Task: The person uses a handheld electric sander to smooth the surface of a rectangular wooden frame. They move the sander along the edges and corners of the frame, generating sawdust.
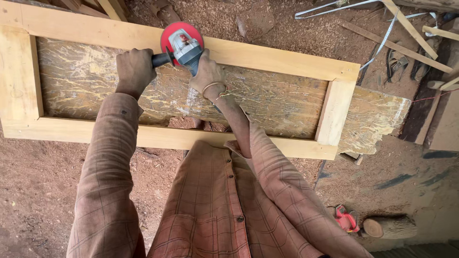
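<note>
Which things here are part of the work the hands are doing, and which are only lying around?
In use:
- left hand on the side handle
- right hand on the grinder body
- wooden frame under the red disc

Lying about:
- red tool on the ground
- log piece
- wood strips
- sandals
</note>
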